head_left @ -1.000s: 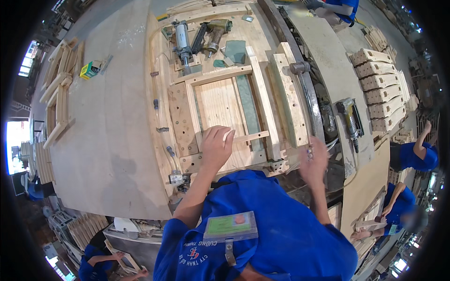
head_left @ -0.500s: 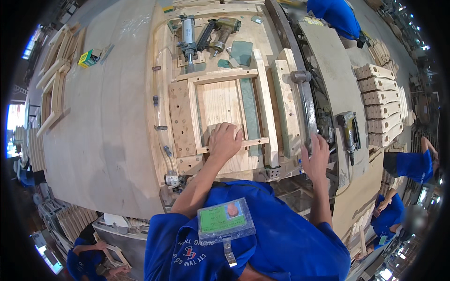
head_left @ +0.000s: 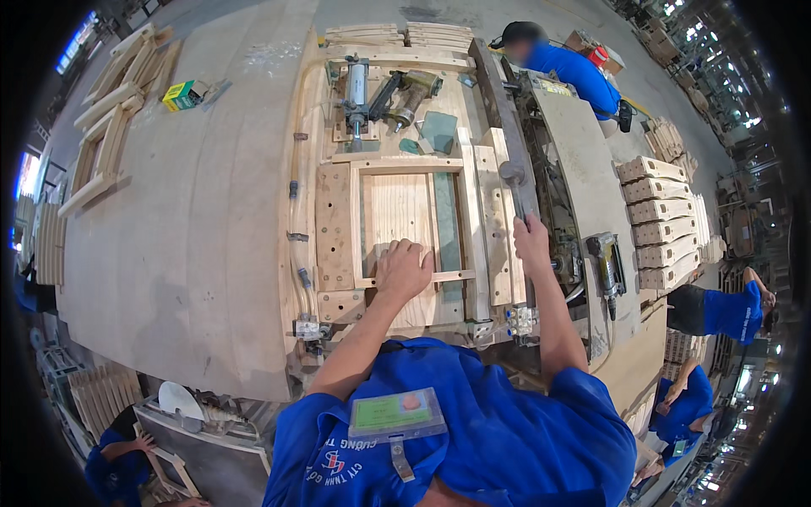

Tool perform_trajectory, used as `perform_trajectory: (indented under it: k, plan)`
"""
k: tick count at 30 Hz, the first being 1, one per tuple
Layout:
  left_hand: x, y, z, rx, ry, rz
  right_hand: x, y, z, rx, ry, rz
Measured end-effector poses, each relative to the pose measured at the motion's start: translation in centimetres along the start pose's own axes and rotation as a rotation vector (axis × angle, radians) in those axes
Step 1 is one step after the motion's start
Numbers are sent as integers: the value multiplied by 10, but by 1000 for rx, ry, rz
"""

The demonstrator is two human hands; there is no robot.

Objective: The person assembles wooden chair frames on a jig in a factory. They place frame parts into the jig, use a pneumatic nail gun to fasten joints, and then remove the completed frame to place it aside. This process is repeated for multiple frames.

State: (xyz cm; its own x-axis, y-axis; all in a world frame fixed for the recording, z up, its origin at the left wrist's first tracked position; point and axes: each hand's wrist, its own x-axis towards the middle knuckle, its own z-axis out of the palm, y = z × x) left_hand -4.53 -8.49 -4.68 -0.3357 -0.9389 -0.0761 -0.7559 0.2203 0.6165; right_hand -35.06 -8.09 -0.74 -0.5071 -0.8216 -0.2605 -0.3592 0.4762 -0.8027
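A rectangular wooden frame [head_left: 409,163] lies in a wooden jig [head_left: 334,220] at the front of the bench. My left hand [head_left: 404,269] rests palm down over the frame's near rail, fingers lying on the board inside it. At the frame's right side stands a longer wooden bar [head_left: 470,211]. My right hand [head_left: 530,241] is closed around the handle of what looks like a hammer [head_left: 511,172], its round metal head pointing away from me. The hammer lies along a dark metal beam [head_left: 492,93] right of the jig.
Beyond the frame lie a pneumatic cylinder [head_left: 356,91], a nail gun [head_left: 414,95] and green sandpaper pieces [head_left: 439,132]. Another nail gun [head_left: 606,270] is at right, near stacked wooden parts [head_left: 663,211]. Wooden frames [head_left: 106,148] and a small box [head_left: 179,96] lie left. Co-workers [head_left: 574,80] surround the bench.
My right hand has gone from spread fingers beside the hammer's handle to closing around it. My left hand stays on the frame's near rail. The whole view has shifted slightly.
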Motion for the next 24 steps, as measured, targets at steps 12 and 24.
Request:
perform_trajectory:
  k: [12,24]
  plan:
    - [-12,-13,1,-22,90,63,-190,-122,-67,671,87,-858]
    - [-10,-12,-3,-6,26,33,-190,-120,-38,154,-107,-410]
